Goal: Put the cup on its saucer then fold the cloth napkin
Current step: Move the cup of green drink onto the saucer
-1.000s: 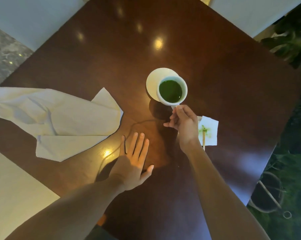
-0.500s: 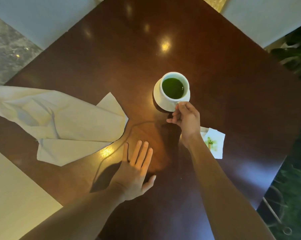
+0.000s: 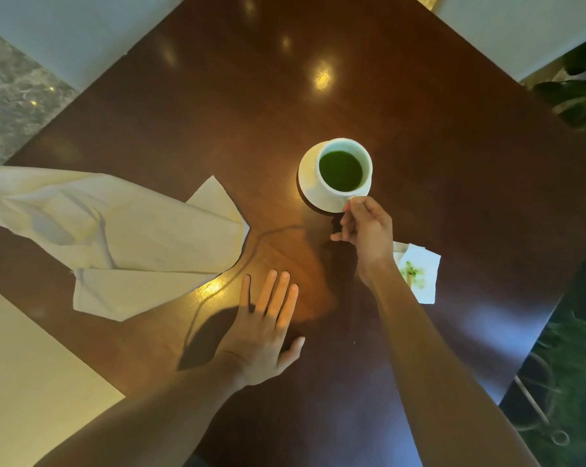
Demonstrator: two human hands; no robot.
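Note:
A white cup (image 3: 332,188) of dark green liquid stands on its white saucer (image 3: 308,183) near the middle of the dark wooden table (image 3: 453,156). My right hand (image 3: 365,230) is at the cup's near side, its fingertips pinched on the handle, which the fingers hide. A crumpled cream cloth napkin (image 3: 133,237) lies spread at the left of the table. My left hand (image 3: 268,325) rests flat on the tabletop with fingers spread, just right of the napkin's near corner and apart from it.
A small white paper napkin (image 3: 419,271) with a green stain and a stick on it lies under my right wrist. Pale chair seats stand at the far left (image 3: 69,32), far right (image 3: 514,28) and near left (image 3: 22,392). Plant leaves (image 3: 581,92) sit beyond the right edge.
The cup has gone from hanging at the saucer's near edge to standing on the saucer. My right hand stays on the handle. My left hand has not moved.

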